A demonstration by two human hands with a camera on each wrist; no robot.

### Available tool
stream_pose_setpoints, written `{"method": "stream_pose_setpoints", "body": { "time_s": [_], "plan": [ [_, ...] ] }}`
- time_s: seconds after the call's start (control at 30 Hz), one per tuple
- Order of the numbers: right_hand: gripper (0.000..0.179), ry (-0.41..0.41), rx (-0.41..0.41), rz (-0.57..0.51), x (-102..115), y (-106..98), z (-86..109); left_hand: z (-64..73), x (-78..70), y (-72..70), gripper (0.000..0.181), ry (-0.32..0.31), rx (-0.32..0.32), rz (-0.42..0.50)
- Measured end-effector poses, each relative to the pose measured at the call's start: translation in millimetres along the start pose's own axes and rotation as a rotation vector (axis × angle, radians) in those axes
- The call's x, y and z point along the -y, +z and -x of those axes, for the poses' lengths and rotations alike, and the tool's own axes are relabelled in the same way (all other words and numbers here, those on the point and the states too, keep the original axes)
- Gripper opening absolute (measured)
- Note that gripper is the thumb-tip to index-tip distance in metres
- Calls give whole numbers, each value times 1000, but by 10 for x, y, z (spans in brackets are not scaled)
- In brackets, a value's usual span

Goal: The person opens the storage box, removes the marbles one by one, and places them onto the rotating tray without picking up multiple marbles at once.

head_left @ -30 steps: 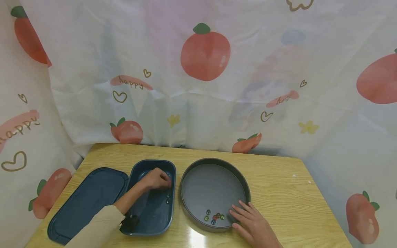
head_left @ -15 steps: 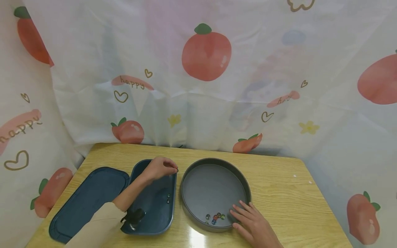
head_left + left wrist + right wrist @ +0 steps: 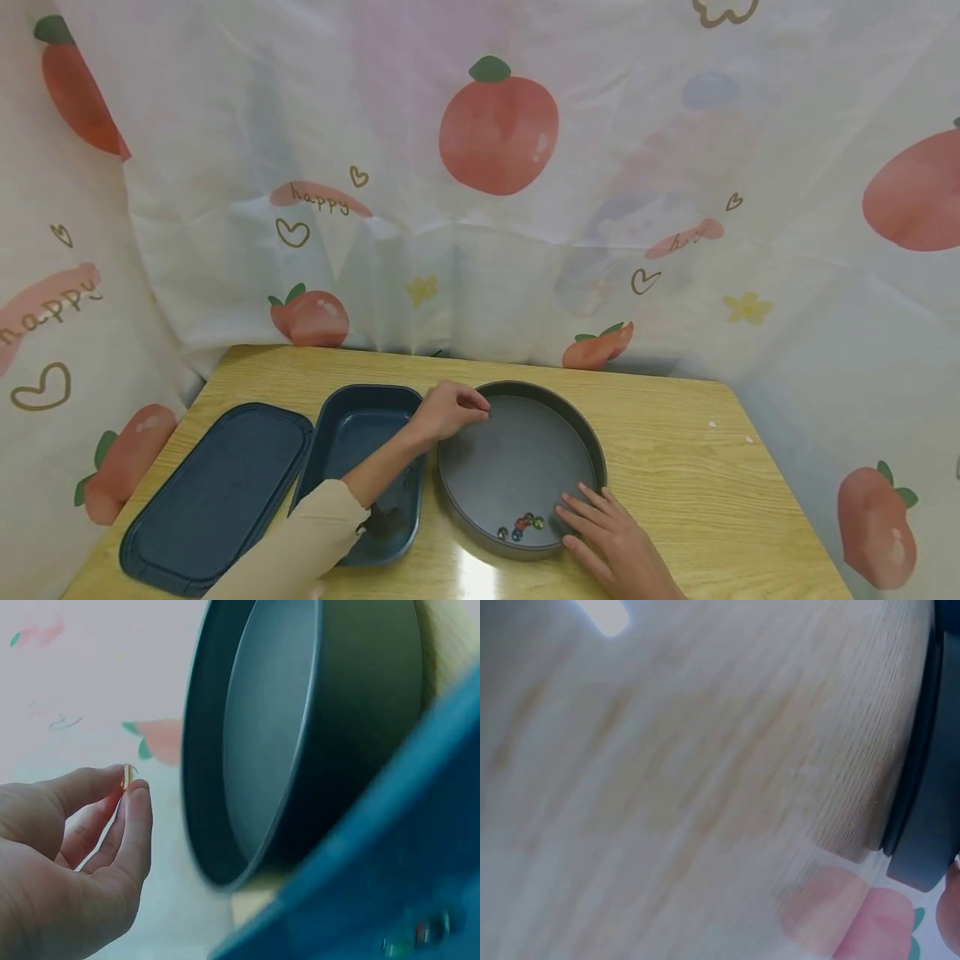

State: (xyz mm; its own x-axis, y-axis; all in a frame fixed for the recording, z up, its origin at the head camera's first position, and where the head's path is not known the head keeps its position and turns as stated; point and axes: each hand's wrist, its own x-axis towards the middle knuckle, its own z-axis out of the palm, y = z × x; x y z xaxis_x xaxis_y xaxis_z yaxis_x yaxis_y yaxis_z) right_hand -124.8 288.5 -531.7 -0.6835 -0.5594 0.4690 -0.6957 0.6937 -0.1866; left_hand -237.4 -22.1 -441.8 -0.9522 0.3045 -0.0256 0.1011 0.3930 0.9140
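Observation:
My left hand (image 3: 452, 410) is over the far left rim of the round grey pan (image 3: 517, 454). Thumb and fingertips pinch a small glass marble (image 3: 127, 777), seen in the left wrist view. Several coloured marbles (image 3: 520, 525) lie inside the pan by its near wall. Flat on the pan's near right rim rests my right hand (image 3: 618, 546), fingers spread; only a sliver of a finger (image 3: 949, 907) shows in the right wrist view. More marbles (image 3: 431, 930) lie in the dark blue rectangular box (image 3: 348, 421), partly under my left forearm.
Left of the box lies its dark blue lid (image 3: 217, 492), partly covered by the left sleeve (image 3: 307, 542). All of it stands on a wooden table (image 3: 697, 483). A white fruit-print curtain (image 3: 390, 250) hangs behind and at both sides.
From down in the box, my left hand has risen and moved right to the pan with the marble. A marble in the pan has slipped from sight behind the near rim. The right hand stays put.

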Motion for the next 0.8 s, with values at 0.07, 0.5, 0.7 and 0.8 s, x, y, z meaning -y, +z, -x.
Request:
{"method": "stream_pose_setpoints", "body": {
  "time_s": [0.07, 0.5, 0.7, 0.8],
  "plan": [
    [39, 4, 2, -4, -3, 1, -4, -47, 7, 94, 12, -2, 2, 10],
    [40, 20, 13, -8, -17, 19, 7, -247, 61, 512, 5, -72, -35, -24],
    [39, 18, 7, -12, -19, 15, 12, -279, 123, 690, 7, -83, -53, -61],
    [39, 16, 3, -16, -20, 15, 14, -289, 151, 768, 8, -82, -59, -95]
  ]
}}
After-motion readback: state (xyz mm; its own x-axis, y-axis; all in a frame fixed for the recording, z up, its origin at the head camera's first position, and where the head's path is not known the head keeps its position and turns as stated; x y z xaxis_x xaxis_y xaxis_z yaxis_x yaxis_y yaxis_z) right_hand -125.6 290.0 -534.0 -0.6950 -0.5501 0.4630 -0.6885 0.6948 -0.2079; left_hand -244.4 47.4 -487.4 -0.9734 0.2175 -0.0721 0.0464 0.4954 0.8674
